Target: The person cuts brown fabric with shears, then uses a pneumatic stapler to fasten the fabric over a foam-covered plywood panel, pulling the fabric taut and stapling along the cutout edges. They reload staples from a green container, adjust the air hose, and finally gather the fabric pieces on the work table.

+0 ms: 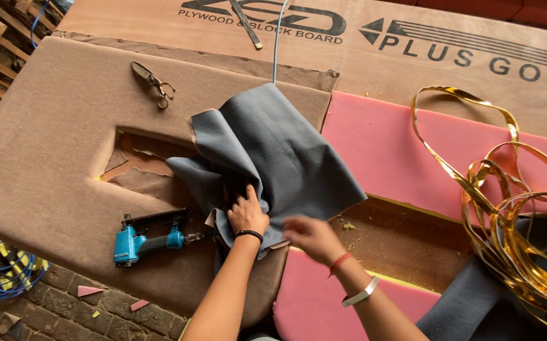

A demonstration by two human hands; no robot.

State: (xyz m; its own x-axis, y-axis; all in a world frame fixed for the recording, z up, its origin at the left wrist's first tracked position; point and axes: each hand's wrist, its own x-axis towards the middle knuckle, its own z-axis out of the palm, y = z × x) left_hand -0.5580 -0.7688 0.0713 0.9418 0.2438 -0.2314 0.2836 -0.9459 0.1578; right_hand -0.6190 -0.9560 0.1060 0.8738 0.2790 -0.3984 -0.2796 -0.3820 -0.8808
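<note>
Grey fabric (273, 151) lies crumpled on brown panel (46, 145), left hand (247, 215) pressing it.

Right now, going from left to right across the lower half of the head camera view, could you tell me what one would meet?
Blue hose coil → blue staple gun → left hand pressing the grey fabric → right hand, blurred → pink foam → gold trim strip.

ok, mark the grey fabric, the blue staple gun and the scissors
grey fabric (283, 148), head view, middle of the flat upper fold
blue staple gun (136, 243), head view, blue body
scissors (153, 82), head view, near the pivot
</note>
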